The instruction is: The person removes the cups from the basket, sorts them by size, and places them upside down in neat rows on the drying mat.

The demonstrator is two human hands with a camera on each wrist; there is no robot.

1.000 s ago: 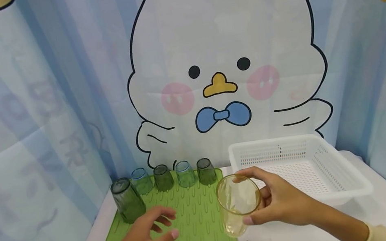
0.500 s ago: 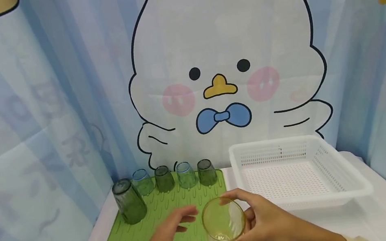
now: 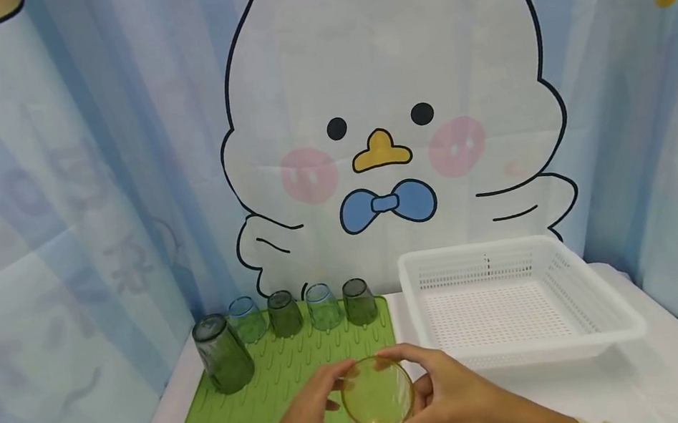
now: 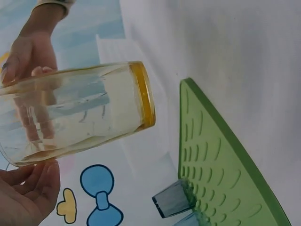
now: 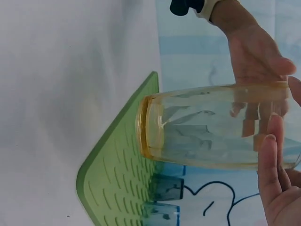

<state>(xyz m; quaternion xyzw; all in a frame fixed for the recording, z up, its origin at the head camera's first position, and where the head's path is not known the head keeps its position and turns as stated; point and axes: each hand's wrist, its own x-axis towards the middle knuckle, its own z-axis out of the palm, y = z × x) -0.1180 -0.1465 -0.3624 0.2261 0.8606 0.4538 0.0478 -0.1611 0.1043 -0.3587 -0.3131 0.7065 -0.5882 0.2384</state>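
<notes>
Both hands hold a tall, clear yellow-tinted drinking glass (image 3: 378, 397) upright with its rim up, in the air by the near edge of the green ridged mat (image 3: 286, 392). My right hand (image 3: 452, 394) grips it from the right, fingers by the rim and thumb in front. From the other side my left hand (image 3: 310, 421) has its fingers and thumb curved about the glass. In the left wrist view, the fingertips of the left hand (image 4: 35, 193) meet the glass wall (image 4: 89, 110). The thick amber base of the glass (image 5: 143, 127) hangs free in the right wrist view.
A row of several small blue and grey-green glasses (image 3: 324, 307) lines the mat's far edge. A taller dark glass (image 3: 224, 354) stands at its left. On the right is a white perforated basket (image 3: 609, 329). A curtain with a cartoon bird (image 3: 382, 53) closes off the back.
The right hand has brought the yellow glass left and toward the body. The left hand has moved right, from hovering above the mat to holding the glass too.
</notes>
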